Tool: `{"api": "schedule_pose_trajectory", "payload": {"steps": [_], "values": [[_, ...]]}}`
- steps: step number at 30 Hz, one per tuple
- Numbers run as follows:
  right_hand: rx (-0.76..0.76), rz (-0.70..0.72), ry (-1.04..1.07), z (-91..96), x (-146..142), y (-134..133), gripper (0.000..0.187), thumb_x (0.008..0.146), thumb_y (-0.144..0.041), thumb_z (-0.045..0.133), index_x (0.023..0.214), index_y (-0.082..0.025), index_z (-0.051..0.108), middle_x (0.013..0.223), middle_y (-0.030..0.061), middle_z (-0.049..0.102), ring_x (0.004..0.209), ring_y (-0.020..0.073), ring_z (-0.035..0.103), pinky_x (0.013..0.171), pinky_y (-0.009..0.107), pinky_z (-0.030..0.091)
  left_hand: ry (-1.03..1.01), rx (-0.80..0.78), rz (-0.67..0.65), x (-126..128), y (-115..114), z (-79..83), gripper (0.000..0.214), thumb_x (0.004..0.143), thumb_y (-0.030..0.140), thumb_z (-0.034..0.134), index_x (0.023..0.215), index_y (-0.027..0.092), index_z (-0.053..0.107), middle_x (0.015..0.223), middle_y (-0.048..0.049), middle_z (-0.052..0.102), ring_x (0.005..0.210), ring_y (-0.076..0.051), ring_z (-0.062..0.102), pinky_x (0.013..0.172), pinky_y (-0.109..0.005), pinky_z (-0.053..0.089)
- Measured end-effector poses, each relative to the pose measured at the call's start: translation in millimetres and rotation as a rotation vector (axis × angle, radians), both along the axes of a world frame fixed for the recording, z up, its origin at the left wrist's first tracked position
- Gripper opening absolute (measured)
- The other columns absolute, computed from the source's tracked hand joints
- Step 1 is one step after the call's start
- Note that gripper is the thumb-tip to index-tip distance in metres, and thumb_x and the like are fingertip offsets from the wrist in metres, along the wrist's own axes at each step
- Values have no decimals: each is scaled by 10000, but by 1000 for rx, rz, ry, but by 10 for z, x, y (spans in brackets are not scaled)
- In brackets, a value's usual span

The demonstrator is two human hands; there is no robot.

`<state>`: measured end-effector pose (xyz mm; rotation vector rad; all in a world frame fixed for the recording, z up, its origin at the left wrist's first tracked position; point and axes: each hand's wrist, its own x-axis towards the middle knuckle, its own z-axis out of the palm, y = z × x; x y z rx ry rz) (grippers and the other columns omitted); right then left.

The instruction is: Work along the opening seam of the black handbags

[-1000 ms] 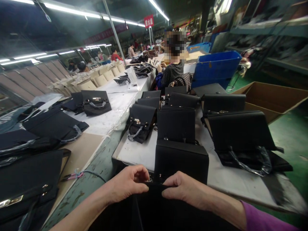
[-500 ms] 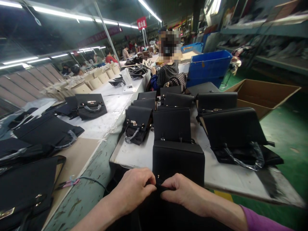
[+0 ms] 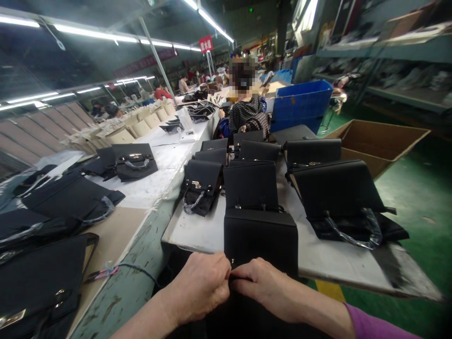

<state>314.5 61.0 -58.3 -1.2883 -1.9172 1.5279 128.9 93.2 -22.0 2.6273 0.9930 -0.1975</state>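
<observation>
My left hand (image 3: 203, 282) and my right hand (image 3: 263, 282) meet at the bottom centre, fingers pinched together on the top edge of a black bag piece (image 3: 240, 313) lying in my lap. The fingertips of both hands touch each other over that edge. Just beyond my knuckles a black handbag (image 3: 261, 238) stands upright at the near edge of the white side table (image 3: 197, 230). What lies between my fingertips is hidden.
Several more black handbags (image 3: 334, 188) fill the side table. A long workbench (image 3: 130, 278) on the left carries flat black bags (image 3: 134, 160) and a pink-handled tool (image 3: 102, 273). A seated person (image 3: 247, 110), a blue bin (image 3: 303, 101) and an open cardboard box (image 3: 377, 141) lie farther back.
My two hands have drawn together, from a small gap to touching fingertips on the black edge. The view has shifted slightly up and left.
</observation>
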Motion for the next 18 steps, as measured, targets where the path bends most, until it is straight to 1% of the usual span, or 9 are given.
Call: {"api": "schedule_pose_trajectory", "payload": {"steps": [3, 6, 9, 11, 13, 14, 16, 18], "values": [[3, 8, 3, -26, -3, 17, 198, 833, -184, 532, 685, -152, 659, 575, -49, 466, 573, 103, 427, 497, 203, 288, -29, 30, 32, -9, -31, -67, 132, 812, 118, 473, 800, 177, 590, 788, -35, 640, 684, -178, 584, 577, -297, 315], [-12, 2, 19, -42, 7, 18, 191, 819, -159, 530, 642, -156, 601, 567, -55, 450, 558, 93, 404, 483, 196, 275, -79, 16, 107, -17, -57, -102, 139, 814, 111, 470, 773, 181, 583, 755, -32, 632, 669, -174, 578, 587, -289, 331], [-2, 1, 31, -43, 24, 0, 245, 831, -179, 537, 588, -162, 514, 537, -67, 404, 515, 77, 366, 462, 199, 253, -168, -87, 207, -33, -56, -77, 121, 802, 112, 502, 751, 189, 580, 736, -9, 636, 659, -152, 577, 597, -258, 359], [21, 6, 37, -34, 30, -16, 257, 848, -202, 541, 596, -163, 513, 535, -72, 402, 503, 69, 365, 462, 197, 251, -214, -162, 250, -41, -38, -22, 123, 787, 122, 540, 838, 205, 616, 766, 10, 665, 683, -147, 598, 614, -240, 381], [54, 12, 29, -18, 30, -30, 242, 859, -204, 537, 620, -163, 543, 540, -73, 411, 505, 66, 376, 468, 193, 254, -187, -177, 241, -37, -15, 54, 188, 782, 134, 563, 914, 228, 657, 808, 12, 703, 724, -162, 629, 640, -245, 397], [69, 12, 16, -7, 27, -35, 236, 858, -198, 537, 625, -162, 554, 540, -72, 411, 505, 65, 377, 469, 192, 251, -140, -163, 214, -26, -4, 94, 197, 788, 142, 565, 917, 236, 680, 820, 5, 719, 742, -177, 645, 650, -255, 402], [87, 13, -16, 18, 19, -43, 245, 856, -191, 540, 613, -160, 551, 533, -71, 397, 502, 66, 366, 465, 194, 244, -6, -117, 139, 10, 13, 172, 177, 816, 168, 553, 832, 233, 718, 808, -22, 739, 759, -214, 671, 647, -278, 408], [99, 17, -40, 45, 11, -50, 264, 857, -194, 544, 595, -159, 541, 526, -69, 382, 496, 68, 349, 460, 196, 238, 118, -65, 63, 59, 22, 239, 206, 847, 197, 537, 772, 217, 727, 793, -54, 748, 760, -248, 688, 631, -295, 420]]}}
